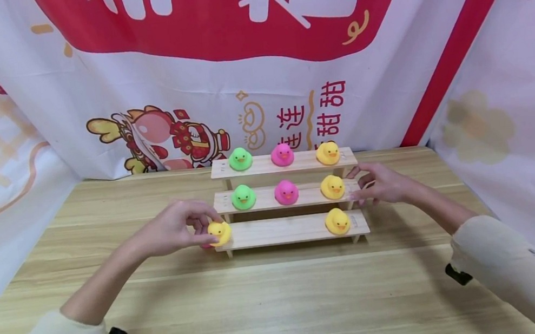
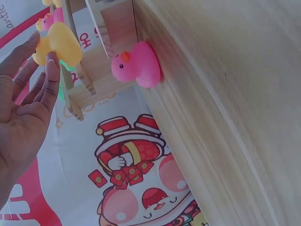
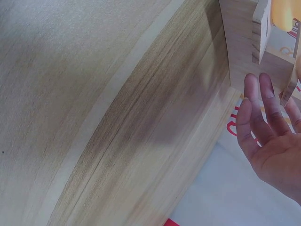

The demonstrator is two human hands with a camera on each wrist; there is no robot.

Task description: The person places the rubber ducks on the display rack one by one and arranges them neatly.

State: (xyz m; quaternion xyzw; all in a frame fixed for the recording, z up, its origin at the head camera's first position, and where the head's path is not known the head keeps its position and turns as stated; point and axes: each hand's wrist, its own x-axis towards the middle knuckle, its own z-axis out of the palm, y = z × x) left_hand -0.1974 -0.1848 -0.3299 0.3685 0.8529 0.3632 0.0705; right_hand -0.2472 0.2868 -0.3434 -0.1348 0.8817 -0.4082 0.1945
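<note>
My left hand (image 1: 178,228) pinches a yellow toy duck (image 1: 220,233) between thumb and fingers at the left end of the bottom shelf (image 1: 274,231). Below it, a pink duck (image 2: 141,66) sits on the table beside the rack, mostly hidden in the head view. At the rack's right end, my right hand (image 1: 381,183) has loosely bent, spread fingers around the end of the middle shelf (image 1: 264,204). A yellow duck (image 1: 337,221) stands on the bottom shelf's right side, nearest that hand along with the middle shelf's yellow duck (image 1: 333,187).
The middle and top shelves each carry a green, a pink and a yellow duck, such as the green duck (image 1: 243,197) and pink duck (image 1: 282,155). A wooden table (image 1: 282,307) extends in front. A printed cloth (image 1: 248,76) hangs close behind the rack.
</note>
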